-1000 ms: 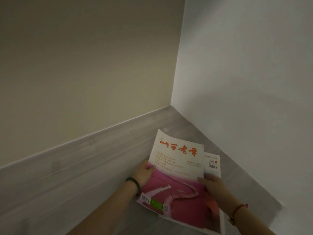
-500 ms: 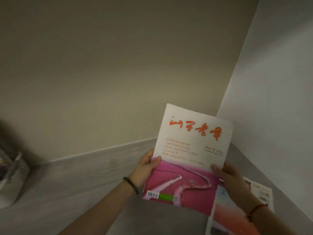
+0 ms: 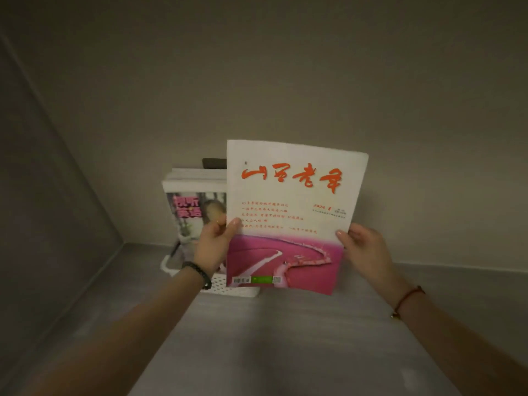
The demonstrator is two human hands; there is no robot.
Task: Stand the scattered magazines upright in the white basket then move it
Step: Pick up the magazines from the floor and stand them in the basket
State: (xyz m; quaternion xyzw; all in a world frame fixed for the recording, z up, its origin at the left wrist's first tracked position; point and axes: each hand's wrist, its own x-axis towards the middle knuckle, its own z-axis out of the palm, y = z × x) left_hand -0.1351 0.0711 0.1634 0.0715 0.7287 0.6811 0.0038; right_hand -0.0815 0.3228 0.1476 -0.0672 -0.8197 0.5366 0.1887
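A thin magazine with a white upper cover, red brush title and pink lower half (image 3: 291,218) is held upright in the air between both hands. The left hand (image 3: 213,247) grasps its left edge, thumb on the front. The right hand (image 3: 365,250) pinches its right edge the same way. Behind it, partly hidden, the white perforated plastic basket (image 3: 234,291) sits on the grey floor (image 3: 285,344) against the beige wall (image 3: 285,81). Several upright magazines (image 3: 194,212) stand in the basket, just behind the left hand.

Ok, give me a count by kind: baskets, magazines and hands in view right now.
White basket: 1
Held magazine: 1
Front magazine standing in it: 1, with more behind that I cannot count
Hands: 2, left hand and right hand
Total: 5 countable
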